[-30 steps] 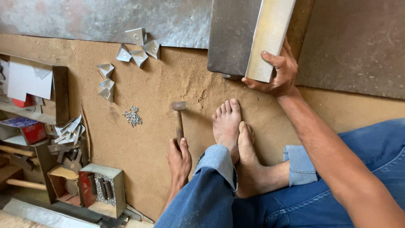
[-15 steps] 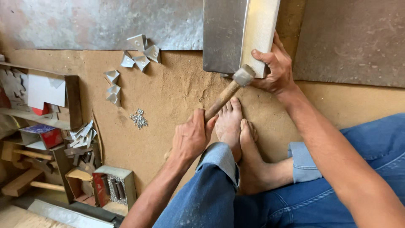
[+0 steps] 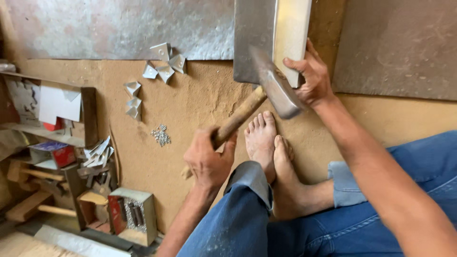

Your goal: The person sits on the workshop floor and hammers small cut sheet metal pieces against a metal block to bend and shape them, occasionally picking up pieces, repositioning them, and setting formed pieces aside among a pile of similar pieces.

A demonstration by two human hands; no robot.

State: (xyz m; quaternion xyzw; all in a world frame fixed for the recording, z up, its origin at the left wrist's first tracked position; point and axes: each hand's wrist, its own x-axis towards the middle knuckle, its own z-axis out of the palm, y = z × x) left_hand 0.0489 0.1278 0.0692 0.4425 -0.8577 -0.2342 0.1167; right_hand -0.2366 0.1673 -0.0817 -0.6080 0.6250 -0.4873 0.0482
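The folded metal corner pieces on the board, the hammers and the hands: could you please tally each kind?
Folded metal corner pieces: 7
Hammers: 1
Hands, left hand and right hand: 2
Total: 10

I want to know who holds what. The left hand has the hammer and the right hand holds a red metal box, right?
Not quite. In the head view the left hand does grip the hammer, but the box under the right hand is grey and silvery metal, not red.
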